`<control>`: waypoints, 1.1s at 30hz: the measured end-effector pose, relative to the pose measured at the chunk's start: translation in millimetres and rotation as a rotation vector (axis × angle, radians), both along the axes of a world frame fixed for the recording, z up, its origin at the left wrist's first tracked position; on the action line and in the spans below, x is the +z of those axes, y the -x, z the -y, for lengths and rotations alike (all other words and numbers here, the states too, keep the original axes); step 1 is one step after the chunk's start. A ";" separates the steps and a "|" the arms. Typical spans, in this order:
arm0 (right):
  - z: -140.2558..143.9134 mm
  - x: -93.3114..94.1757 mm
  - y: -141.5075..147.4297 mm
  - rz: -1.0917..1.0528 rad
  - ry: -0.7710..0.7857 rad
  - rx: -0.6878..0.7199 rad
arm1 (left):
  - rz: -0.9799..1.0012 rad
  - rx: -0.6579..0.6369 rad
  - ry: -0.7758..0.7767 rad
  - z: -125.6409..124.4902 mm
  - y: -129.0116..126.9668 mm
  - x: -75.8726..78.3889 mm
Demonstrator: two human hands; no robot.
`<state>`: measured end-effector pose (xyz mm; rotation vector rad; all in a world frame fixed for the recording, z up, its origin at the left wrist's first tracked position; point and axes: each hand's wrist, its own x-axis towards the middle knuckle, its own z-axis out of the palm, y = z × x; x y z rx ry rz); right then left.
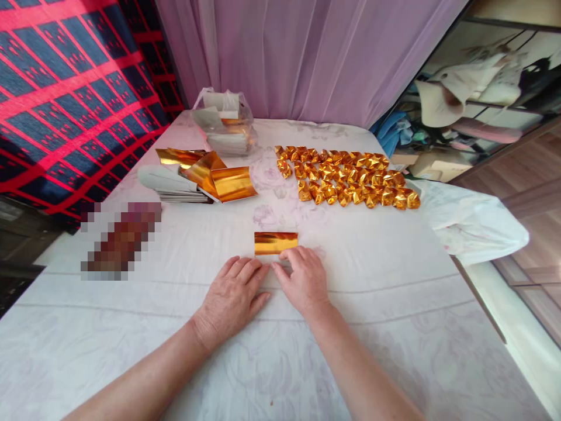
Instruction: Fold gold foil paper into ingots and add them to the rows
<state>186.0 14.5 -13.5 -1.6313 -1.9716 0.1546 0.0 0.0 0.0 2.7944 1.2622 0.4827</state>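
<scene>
Pressing down on the near part of a gold foil sheet (276,242), the right hand (303,280) lies flat with its fingers extended, fingertips touching the sheet's near edge; it grips nothing, only pins. The left hand (234,295) rests palm-down just beside it, fingers spread and relaxed on the white cloth (372,304), its fingertips at the sheet's near-left corner. How much of the sheet lies under the hands cannot be told.

The step looks like a first fold being creased. To do it well, I judge both sets of fingertips should keep the edges aligned while one slides outward along the crease, since foil springs back and wrinkles easily.

Beyond the fingertips, well apart, lie rows of folded gold pieces (348,175). Farther off past the left hand is a stack of gold sheets (205,175), and beyond that a plastic bag (225,123) with more paper.
</scene>
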 end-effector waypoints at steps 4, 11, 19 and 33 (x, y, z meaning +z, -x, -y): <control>-0.7 0.5 -3.0 -0.045 0.021 0.032 | -0.002 0.003 -0.011 -0.4 0.3 1.1; -0.2 -1.8 -7.2 -0.079 0.018 0.060 | -0.033 0.004 -0.002 -0.5 1.3 1.0; 0.4 -2.4 -5.8 -0.090 0.015 0.041 | -0.026 -0.005 0.020 -1.9 1.6 -1.2; 1.3 -2.2 -24.1 -0.092 0.041 -0.005 | -0.025 0.005 0.022 -1.3 1.7 -1.3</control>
